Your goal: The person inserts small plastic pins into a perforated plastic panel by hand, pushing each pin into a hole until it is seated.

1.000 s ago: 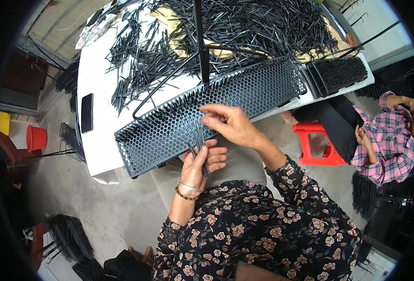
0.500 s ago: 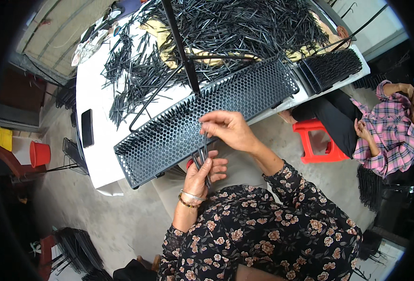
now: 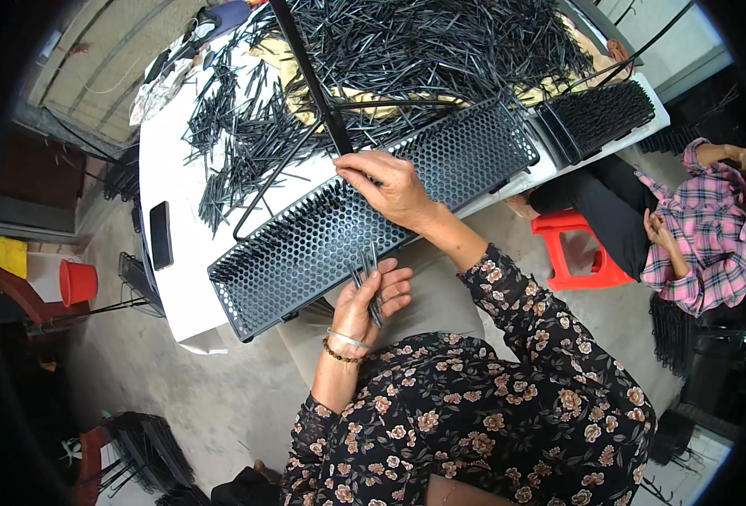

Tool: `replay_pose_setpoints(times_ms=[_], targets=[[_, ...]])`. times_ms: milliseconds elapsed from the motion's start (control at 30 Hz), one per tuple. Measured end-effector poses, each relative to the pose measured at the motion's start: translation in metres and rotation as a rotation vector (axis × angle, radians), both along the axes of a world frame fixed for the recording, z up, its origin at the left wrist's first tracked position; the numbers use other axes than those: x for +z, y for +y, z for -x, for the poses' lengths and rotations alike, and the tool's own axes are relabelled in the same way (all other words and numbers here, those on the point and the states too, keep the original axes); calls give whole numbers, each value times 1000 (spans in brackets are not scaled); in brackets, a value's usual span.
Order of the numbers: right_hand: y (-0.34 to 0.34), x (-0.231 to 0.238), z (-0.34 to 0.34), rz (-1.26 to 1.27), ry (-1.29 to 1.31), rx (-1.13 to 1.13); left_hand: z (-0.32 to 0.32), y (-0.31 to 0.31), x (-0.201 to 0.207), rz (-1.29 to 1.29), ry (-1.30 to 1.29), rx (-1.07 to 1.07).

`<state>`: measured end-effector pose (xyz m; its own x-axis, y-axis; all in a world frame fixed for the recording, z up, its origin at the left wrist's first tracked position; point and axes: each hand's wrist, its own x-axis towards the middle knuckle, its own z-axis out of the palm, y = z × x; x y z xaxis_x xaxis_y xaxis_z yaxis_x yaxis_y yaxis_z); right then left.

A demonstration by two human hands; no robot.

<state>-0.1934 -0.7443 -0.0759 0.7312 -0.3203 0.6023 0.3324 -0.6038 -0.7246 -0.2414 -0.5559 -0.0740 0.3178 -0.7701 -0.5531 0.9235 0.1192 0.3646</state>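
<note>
My left hand (image 3: 369, 299) is closed around a small bundle of thin black sticks (image 3: 368, 263), their tips poking up past the thumb. It sits just in front of the near edge of a long black tray (image 3: 305, 274) with a honeycomb of holes. Over the tray's far side, my right hand (image 3: 390, 187) pinches with thumb and fingertips close to the foot of a black post (image 3: 332, 126). Whatever lies in that pinch is too small or hidden to make out. Upright black sticks (image 3: 293, 215) stand in rows along the tray's far left part.
A big heap of loose black sticks (image 3: 449, 51) covers the back of the white table (image 3: 179, 295). A phone (image 3: 161, 234) lies at its left. Right of the tray stands a stick-filled black tray (image 3: 601, 118). A person in plaid (image 3: 702, 228) sits on a red stool (image 3: 571, 261).
My right hand has moved from just above the left hand, where it held a thin black stick, up and left to the tray's far edge. The left hand keeps its bundle.
</note>
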Motion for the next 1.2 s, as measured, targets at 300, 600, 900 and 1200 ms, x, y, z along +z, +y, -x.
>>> replay_pose_setpoints(times_ms=[300, 600, 900, 1200], targets=[[0, -18, 1, 279, 54, 77, 1, 2, -8, -55, -14, -10], [5, 21, 44, -329, 514, 23, -4, -2, 11, -34, -92, 8], [13, 22, 74, -748, 736, 422, -1, -9, 13, -15, -179, -72], [-1, 16, 71, -788, 683, 361, 0, -8, 15, -36, -170, -81]])
